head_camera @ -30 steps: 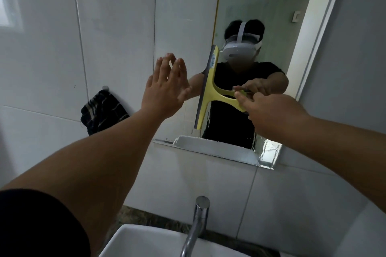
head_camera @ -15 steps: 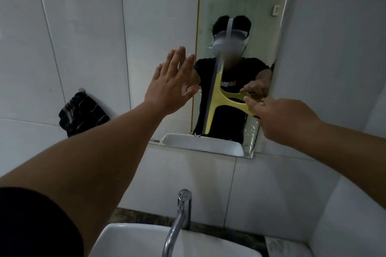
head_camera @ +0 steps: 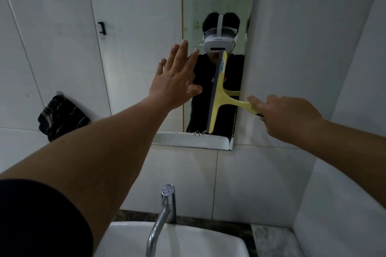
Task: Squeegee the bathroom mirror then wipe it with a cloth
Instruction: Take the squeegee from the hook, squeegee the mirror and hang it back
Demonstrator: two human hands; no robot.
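Note:
A tall narrow mirror (head_camera: pixel 217 2) hangs on the white tiled wall above the sink. A yellow squeegee (head_camera: pixel 219 89) stands with its blade upright against the glass, right of the mirror's middle, its lower tip near the mirror's bottom edge. My right hand (head_camera: pixel 286 119) grips the squeegee's handle at the mirror's right edge. My left hand (head_camera: pixel 175 81) is raised flat with fingers spread at the mirror's left edge, holding nothing. A dark striped cloth (head_camera: pixel 60 117) hangs on a wall hook at the left.
A chrome tap (head_camera: pixel 160 217) rises over the white basin (head_camera: pixel 188 242) below. A white wall (head_camera: pixel 313 48) juts out right beside the mirror. A small black hook (head_camera: pixel 102 27) sits on the tiles at the upper left.
The squeegee has moved rightward across the glass, from the mirror's left side to right of its middle. My view has shifted left and up; my left hand stays raised and open.

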